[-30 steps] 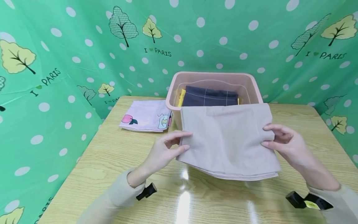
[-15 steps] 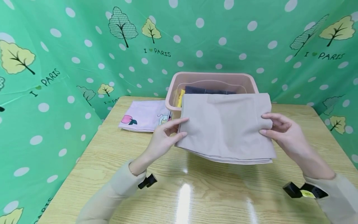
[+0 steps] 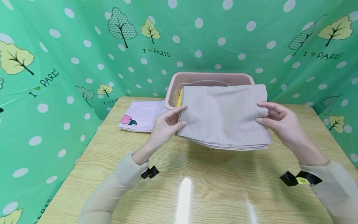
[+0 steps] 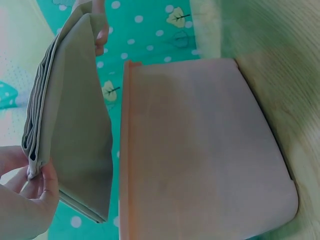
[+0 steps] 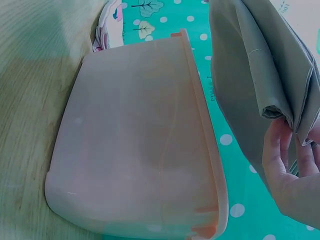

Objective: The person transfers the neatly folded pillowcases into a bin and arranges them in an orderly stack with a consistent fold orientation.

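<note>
A folded grey cloth point(image 3: 223, 118), several layers thick, is held up in front of the pink plastic bin point(image 3: 174, 82) and overlaps much of its opening in the head view. My left hand point(image 3: 165, 124) pinches the cloth's left edge between thumb and fingers. On the opposite edge, my right hand point(image 3: 282, 124) grips it the same way. Both wrist views show the folded cloth point(image 4: 80, 125) above the rim level of the bin point(image 5: 135, 135), apart from its wall. Inside the bin a bit of yellow fabric point(image 3: 180, 98) shows; the cloth hides the other contents.
Left of the bin lies a folded pale lilac cloth point(image 3: 142, 113) with a pink fruit print, partly behind my left hand. The wooden table point(image 3: 218, 186) runs up to a green polka-dot curtain point(image 3: 195, 37) at the back and sides.
Both hands have carried the grey cloth forward and up toward the bin. It now covers the dark checked fabric that showed inside the bin earlier.
</note>
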Demonstrator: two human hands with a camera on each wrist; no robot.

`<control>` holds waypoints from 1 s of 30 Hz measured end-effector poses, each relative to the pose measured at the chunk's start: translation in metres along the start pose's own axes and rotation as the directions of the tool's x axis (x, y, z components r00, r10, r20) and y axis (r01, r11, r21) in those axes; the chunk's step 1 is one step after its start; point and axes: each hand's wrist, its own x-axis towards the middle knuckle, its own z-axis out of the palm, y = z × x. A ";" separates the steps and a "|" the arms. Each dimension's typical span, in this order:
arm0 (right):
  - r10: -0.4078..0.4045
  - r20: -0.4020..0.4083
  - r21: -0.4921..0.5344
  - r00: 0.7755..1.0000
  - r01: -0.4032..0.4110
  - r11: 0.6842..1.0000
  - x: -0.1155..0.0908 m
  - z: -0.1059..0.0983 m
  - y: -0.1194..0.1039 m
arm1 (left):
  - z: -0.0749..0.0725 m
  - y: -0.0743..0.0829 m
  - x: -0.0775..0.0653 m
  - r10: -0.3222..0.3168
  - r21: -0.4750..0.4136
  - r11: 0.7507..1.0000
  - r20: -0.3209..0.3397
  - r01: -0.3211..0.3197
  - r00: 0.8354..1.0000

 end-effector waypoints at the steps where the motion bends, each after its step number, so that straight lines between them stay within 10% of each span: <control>1: 0.001 0.004 0.013 1.000 -0.001 1.000 0.002 0.000 -0.001 | 0.000 0.000 0.002 -0.002 -0.004 1.000 -0.003 0.002 1.000; 30: 0.126 -0.063 0.008 0.990 -0.126 0.992 0.055 -0.005 -0.016 | -0.004 -0.009 0.056 -0.021 -0.019 1.000 -0.041 0.020 0.999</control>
